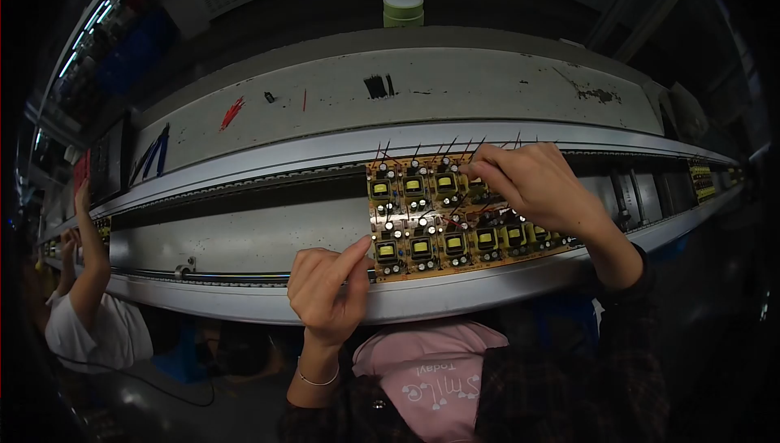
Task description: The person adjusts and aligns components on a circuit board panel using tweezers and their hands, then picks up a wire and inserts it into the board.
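A panel of joined circuit boards [439, 268] lies across the conveyor rails, carrying rows of yellow-and-black transformers, small capacitors and upright thin leads. My left hand [329, 293] is at the panel's left edge, its index finger and thumb against the edge and the other fingers curled. Over the panel's upper right part is my right hand [532, 183], closed with thumb and index finger pinched among the components. What lies between those fingertips is hidden, and the hand covers part of the boards beneath.
On the ledge behind the conveyor lie red leads [232, 113], black leads [375, 86] and blue-handled pliers [154, 153]. A green container [404, 9] stands beyond. More boards [700, 180] sit at the far right. At left, a co-worker's arm [92, 256] reaches over the line.
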A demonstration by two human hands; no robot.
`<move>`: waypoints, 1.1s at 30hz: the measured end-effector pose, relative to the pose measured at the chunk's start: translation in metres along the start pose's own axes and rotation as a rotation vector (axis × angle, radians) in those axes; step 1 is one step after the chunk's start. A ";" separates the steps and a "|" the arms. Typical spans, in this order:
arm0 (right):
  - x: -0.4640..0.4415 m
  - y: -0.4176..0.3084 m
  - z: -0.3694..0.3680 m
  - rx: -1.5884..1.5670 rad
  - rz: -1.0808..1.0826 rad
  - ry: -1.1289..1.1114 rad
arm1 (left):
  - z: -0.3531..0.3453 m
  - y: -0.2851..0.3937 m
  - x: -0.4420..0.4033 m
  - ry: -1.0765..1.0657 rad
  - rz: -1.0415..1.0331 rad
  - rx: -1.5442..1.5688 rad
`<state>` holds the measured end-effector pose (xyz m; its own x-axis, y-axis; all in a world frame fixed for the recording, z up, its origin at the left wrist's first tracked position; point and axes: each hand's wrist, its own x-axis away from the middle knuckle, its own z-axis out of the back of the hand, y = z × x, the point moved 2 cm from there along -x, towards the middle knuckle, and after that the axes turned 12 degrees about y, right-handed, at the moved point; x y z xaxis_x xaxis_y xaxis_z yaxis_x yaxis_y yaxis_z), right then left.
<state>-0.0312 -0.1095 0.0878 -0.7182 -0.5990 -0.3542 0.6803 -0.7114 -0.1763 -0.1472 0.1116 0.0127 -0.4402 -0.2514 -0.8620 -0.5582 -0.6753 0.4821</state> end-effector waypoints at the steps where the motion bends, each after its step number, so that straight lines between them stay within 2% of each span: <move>1: -0.002 -0.004 -0.002 -0.009 0.020 0.013 | 0.000 0.000 0.000 -0.002 -0.002 0.002; 8: -0.011 -0.013 -0.013 0.069 0.054 -0.086 | 0.005 -0.006 -0.002 0.004 -0.011 0.008; 12: -0.014 -0.015 0.005 -0.348 -0.052 0.223 | 0.007 -0.010 -0.001 -0.001 -0.027 0.014; 13: -0.013 -0.016 0.006 -0.350 -0.050 0.220 | 0.007 -0.011 0.000 -0.001 -0.025 0.011; 17: 0.001 -0.020 0.019 -0.667 0.059 0.627 | 0.004 -0.009 -0.001 0.002 -0.004 -0.012; 19: 0.008 -0.036 0.007 -0.860 -0.032 0.600 | 0.005 -0.009 -0.002 -0.005 0.008 -0.015; 22: 0.013 -0.044 -0.017 -0.746 -0.008 0.598 | 0.004 -0.006 -0.003 -0.035 0.045 -0.019; 24: 0.019 -0.050 -0.027 -0.600 -0.034 0.493 | 0.004 -0.006 -0.003 -0.037 0.047 -0.017; 28: 0.021 -0.063 -0.037 -0.537 -0.093 0.416 | 0.005 -0.006 -0.002 -0.048 0.049 -0.018; 33: 0.017 -0.066 -0.051 -0.359 0.104 0.491 | 0.005 -0.007 -0.001 -0.034 0.064 -0.012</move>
<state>-0.0808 -0.0542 0.0464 -0.5518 -0.3586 -0.7529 0.8116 -0.4387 -0.3859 -0.1465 0.1200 0.0111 -0.4988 -0.2703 -0.8235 -0.5196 -0.6672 0.5337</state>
